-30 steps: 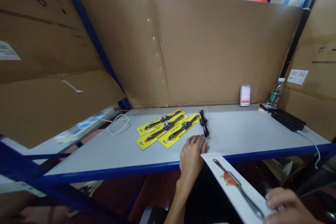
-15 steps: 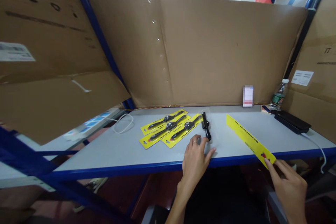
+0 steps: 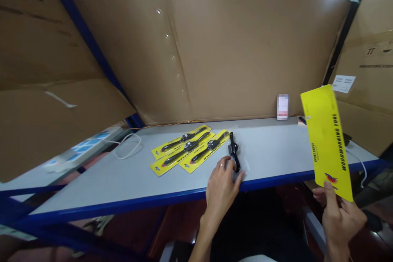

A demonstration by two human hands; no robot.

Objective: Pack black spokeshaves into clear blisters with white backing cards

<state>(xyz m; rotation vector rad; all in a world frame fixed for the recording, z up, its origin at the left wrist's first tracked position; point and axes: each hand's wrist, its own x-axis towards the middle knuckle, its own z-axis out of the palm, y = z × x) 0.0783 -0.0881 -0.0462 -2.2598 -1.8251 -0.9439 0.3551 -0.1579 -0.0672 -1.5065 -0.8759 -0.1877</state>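
My right hand (image 3: 342,219) grips the lower end of a yellow backing card (image 3: 327,143), thumb in front, and holds it upright above the table's right side. The card is printed "WOODWORKING TOOL" and "SPOKE SHAVE". My left hand (image 3: 222,182) rests near the table's front edge, fingers stretched and thumb apart. Its fingertips lie at the lower end of a black spokeshave (image 3: 234,151) in clear plastic; whether they press on it is hard to see. Left of that, several packaged spokeshaves (image 3: 204,153) on yellow cards overlap on the table.
On the grey table (image 3: 123,180) stands a phone (image 3: 283,107) against the cardboard back wall (image 3: 239,49). A white cable (image 3: 130,155) and power strip (image 3: 82,149) are at the left. The card partly hides a dark object with a white cord (image 3: 364,172) at the right.
My right hand has raised the yellow card off the table edge and turned its printed face toward me. My left hand stays by the black spokeshave. The view has shifted slightly.
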